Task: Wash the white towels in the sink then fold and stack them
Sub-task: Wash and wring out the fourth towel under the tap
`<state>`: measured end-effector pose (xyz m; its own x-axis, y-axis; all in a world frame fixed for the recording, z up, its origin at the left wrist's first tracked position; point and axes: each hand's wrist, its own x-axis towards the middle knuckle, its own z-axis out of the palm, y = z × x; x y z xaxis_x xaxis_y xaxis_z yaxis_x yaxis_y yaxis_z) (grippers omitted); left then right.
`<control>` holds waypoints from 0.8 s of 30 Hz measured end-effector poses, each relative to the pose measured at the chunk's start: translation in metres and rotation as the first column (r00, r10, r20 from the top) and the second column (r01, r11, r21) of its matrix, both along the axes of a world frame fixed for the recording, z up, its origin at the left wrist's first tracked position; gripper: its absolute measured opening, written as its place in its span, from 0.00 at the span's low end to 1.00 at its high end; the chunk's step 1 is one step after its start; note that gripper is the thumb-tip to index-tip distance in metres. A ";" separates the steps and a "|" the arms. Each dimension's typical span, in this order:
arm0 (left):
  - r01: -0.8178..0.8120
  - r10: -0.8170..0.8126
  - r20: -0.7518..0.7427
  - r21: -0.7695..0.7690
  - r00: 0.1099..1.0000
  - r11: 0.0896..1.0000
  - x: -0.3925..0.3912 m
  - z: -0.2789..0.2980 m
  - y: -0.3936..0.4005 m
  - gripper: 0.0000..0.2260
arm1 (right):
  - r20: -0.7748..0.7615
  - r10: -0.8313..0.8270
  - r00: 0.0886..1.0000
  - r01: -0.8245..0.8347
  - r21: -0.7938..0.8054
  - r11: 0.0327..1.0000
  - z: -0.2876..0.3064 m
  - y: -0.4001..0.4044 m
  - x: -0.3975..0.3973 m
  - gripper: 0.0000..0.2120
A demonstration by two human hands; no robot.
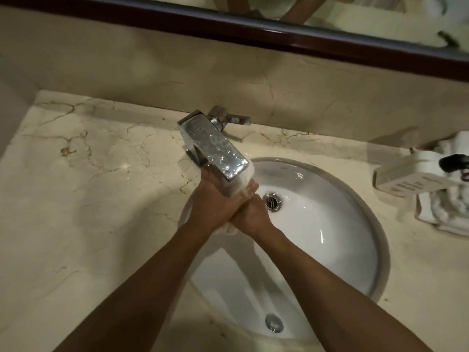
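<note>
Both my hands are clasped together over the white oval sink (355, 250), just under the chrome tap spout (215, 146). Between them is a wet white towel (245, 185), rolled tight. It shows above my fingers near the spout and pokes out below my palms. My left hand (215, 204) wraps the towel from the left. My right hand (251, 214) grips it from the right, close to the drain (272, 202). Most of the towel is hidden by my hands.
The marble counter (88, 186) surrounds the sink. A tap lever (233, 118) sits behind the spout. At the right edge are white towels (441, 212) with a white box (406, 179) and a dark object (454, 161) on them. A mirror frame (228, 29) runs along the wall.
</note>
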<state>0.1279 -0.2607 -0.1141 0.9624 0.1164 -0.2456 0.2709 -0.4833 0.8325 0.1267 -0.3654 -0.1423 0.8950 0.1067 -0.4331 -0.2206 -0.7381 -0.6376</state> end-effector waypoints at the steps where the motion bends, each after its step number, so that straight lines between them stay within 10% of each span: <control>1: -0.032 0.031 0.018 0.063 0.999 0.997 0.001 -0.002 -0.002 0.41 | 0.048 -0.075 0.996 0.072 0.055 0.996 0.000 0.004 -0.001 0.26; 8: 0.106 -0.094 -0.053 0.314 0.994 0.944 -0.002 0.016 -0.002 0.32 | -0.098 -0.412 0.906 0.415 0.393 0.821 -0.015 0.009 -0.018 0.25; 17: 0.638 -0.557 -0.337 0.558 0.759 0.531 -0.010 0.086 -0.005 0.26 | -0.283 -0.430 0.857 0.514 0.500 0.697 -0.002 -0.027 -0.046 0.31; 21: 0.549 -0.601 -0.074 0.508 0.796 0.664 0.025 0.121 -0.042 0.20 | -0.334 -0.478 0.812 0.583 0.431 0.689 0.006 -0.044 -0.059 0.34; 24: 0.467 -0.589 -0.092 0.713 0.803 0.524 0.058 0.127 -0.058 0.24 | -0.364 -0.480 0.798 0.599 0.395 0.697 0.021 -0.056 -0.064 0.34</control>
